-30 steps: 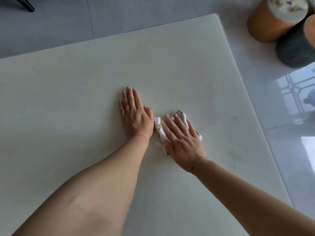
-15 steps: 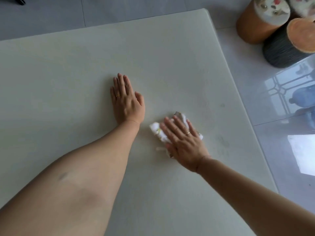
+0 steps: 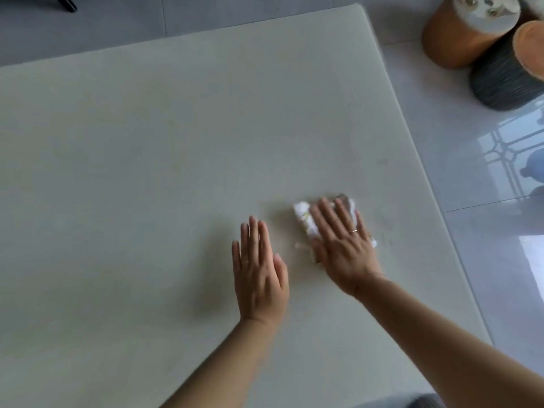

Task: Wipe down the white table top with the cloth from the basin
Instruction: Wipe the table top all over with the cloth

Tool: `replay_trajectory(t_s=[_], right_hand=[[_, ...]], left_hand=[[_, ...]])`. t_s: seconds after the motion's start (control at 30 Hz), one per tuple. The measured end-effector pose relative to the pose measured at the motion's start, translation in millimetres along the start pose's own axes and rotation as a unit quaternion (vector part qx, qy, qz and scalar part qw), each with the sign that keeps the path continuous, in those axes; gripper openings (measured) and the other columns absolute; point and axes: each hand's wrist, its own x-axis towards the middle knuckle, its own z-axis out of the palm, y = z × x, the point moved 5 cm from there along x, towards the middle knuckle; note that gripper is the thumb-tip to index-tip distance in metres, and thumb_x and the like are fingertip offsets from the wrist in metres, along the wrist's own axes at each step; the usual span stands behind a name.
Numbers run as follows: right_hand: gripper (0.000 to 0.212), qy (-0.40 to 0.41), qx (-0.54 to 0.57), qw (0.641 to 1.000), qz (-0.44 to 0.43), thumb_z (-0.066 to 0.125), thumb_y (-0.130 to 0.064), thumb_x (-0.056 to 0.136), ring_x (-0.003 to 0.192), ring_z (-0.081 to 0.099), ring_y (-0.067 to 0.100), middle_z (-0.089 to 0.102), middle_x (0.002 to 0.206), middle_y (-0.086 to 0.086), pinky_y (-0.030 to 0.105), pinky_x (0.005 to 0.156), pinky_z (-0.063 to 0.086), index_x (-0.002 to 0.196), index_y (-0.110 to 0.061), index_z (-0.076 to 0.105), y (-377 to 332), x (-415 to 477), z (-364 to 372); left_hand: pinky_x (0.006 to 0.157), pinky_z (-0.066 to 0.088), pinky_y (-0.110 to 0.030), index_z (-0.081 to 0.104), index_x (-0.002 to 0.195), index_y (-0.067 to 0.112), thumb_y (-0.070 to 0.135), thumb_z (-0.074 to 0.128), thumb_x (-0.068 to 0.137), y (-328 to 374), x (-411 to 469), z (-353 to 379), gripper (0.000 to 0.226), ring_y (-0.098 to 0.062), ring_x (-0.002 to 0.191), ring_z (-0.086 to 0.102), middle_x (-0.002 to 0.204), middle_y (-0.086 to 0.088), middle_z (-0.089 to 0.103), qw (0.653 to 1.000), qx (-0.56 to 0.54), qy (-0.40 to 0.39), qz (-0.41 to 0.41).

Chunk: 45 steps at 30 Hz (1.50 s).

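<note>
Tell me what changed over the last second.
The left hand slid back toward the person and now lies flat behind the right hand, apart from the cloth. The right hand pushed the cloth slightly toward the right edge of the table top. Unchanged: right hand pressing flat on the cloth; nothing gripped or released.

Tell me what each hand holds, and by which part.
Nothing is gripped. The right hand presses flat on the middle of the cloth, fingers straight; the left hand is open and empty.
</note>
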Motion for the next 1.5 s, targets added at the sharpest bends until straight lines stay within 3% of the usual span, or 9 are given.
replay_trajectory(t_s=[0.17,0.4,0.6,0.77,0.87,1.1,1.23,1.33,1.5], right_hand=[[0.061,0.017,0.065,0.973,0.223,0.019,-0.045,0.093,0.145,-0.010,0.020,0.001,0.158,0.000,0.042,0.117,-0.007,0.150,-0.024,0.008,-3.4,-11.7,8.7],[0.054,-0.026,-0.006,0.998,-0.063,0.024,-0.040,0.097,0.144,0.014,0.026,0.020,0.155,0.000,0.044,0.116,0.008,0.148,-0.022,0.027,-22.3,-54.4,10.7],[0.064,-0.008,0.046,0.978,0.204,0.004,-0.049,0.090,0.143,-0.014,0.019,-0.002,0.158,0.000,0.040,0.117,-0.010,0.149,-0.023,0.003,5.0,-64.0,10.3],[0.054,-0.033,0.019,0.999,-0.038,0.032,-0.038,0.095,0.142,0.021,0.030,0.029,0.152,0.005,0.049,0.112,0.018,0.144,-0.016,0.037,-53.7,-103.8,21.8],[0.052,-0.030,-0.013,0.995,-0.098,0.026,-0.040,0.098,0.144,0.016,0.025,0.027,0.154,0.000,0.045,0.114,0.015,0.146,-0.021,0.030,-12.0,-106.0,17.1],[0.060,0.015,0.070,0.976,0.205,0.011,-0.046,0.093,0.144,-0.012,0.018,-0.007,0.156,-0.005,0.040,0.117,-0.010,0.148,-0.026,0.001,16.4,-117.6,19.0],[0.053,-0.002,0.047,0.999,-0.004,0.029,-0.039,0.097,0.144,0.015,0.026,0.022,0.155,0.002,0.048,0.114,0.015,0.147,-0.020,0.029,-44.3,-163.8,35.6],[0.050,-0.003,0.008,0.992,-0.123,0.028,-0.039,0.099,0.144,0.020,0.023,0.027,0.154,-0.001,0.047,0.114,0.019,0.146,-0.024,0.031,-10.7,-172.2,32.8],[0.057,0.039,0.047,0.983,0.175,0.017,-0.044,0.095,0.146,0.003,0.018,0.015,0.157,-0.001,0.042,0.118,0.000,0.148,-0.025,0.014,55.4,-175.0,22.8]], left_hand=[[0.114,0.021,-0.045,0.037,0.142,-0.001,0.021,0.030,0.092,0.7,-26.5,17.8,0.055,-0.029,0.140,0.029,0.151,-0.015,0.032,0.997,0.059,-0.044,-0.021],[0.114,0.024,-0.046,0.039,0.140,-0.002,0.017,0.030,0.090,-0.3,-26.2,18.3,0.054,-0.031,0.139,0.032,0.149,-0.017,0.036,0.998,0.055,-0.035,-0.012],[0.115,0.024,-0.046,0.038,0.141,-0.002,0.018,0.029,0.091,1.1,-26.7,16.8,0.054,-0.031,0.140,0.030,0.150,-0.016,0.035,0.999,0.040,-0.023,-0.016],[0.113,0.027,-0.048,0.039,0.139,-0.004,0.022,0.031,0.087,2.9,-25.6,16.6,0.059,-0.035,0.138,0.033,0.148,-0.019,0.036,0.998,0.052,-0.024,-0.013],[0.113,0.027,-0.049,0.040,0.139,-0.004,0.019,0.029,0.089,3.5,-26.0,14.8,0.056,-0.035,0.138,0.032,0.148,-0.019,0.036,0.998,0.054,-0.013,-0.010],[0.115,0.023,-0.047,0.042,0.138,-0.005,0.019,0.030,0.089,4.7,-26.6,16.2,0.056,-0.036,0.137,0.033,0.147,-0.021,0.037,0.998,0.057,0.013,0.000],[0.114,0.024,-0.048,0.043,0.137,-0.005,0.017,0.030,0.087,4.6,-27.8,16.5,0.056,-0.037,0.136,0.035,0.145,-0.022,0.039,0.998,0.064,0.018,-0.001],[0.115,0.022,-0.046,0.042,0.138,-0.004,0.018,0.028,0.089,2.6,-27.7,16.5,0.056,-0.036,0.138,0.033,0.147,-0.020,0.038,0.997,0.071,0.026,0.000],[0.118,0.009,-0.041,0.034,0.143,0.001,0.018,0.035,0.092,1.4,-30.5,20.5,0.055,-0.030,0.143,0.022,0.153,-0.015,0.029,0.995,0.099,0.020,-0.011]])
